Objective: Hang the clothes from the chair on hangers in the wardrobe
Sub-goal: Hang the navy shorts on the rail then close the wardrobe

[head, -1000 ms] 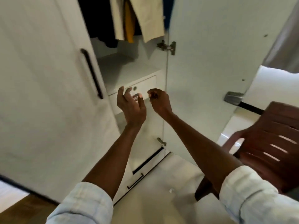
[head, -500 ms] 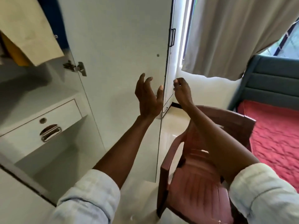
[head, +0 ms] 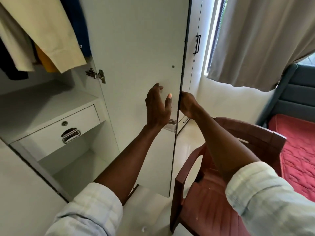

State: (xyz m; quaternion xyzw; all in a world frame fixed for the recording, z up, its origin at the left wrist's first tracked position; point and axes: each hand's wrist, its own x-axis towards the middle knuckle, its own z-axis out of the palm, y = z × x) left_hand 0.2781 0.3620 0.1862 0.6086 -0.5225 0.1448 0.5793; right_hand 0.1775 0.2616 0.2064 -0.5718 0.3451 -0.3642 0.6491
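Chair (head: 213, 201) on floor (head: 185, 147), seat bare; wardrobe shelf (head: 42, 103) w/ drawer under.

Single head-worn view, looked forward and down, close on open wardrobe door (head: 139, 48) at twelve o'clock, chair (head: 209, 193) at four o'clock.

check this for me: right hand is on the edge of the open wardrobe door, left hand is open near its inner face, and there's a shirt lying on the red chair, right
Not quite. The head view shows the red chair with nothing on its seat. The rest holds: the right hand is on the edge of the open wardrobe door, and the left hand is open near its inner face.
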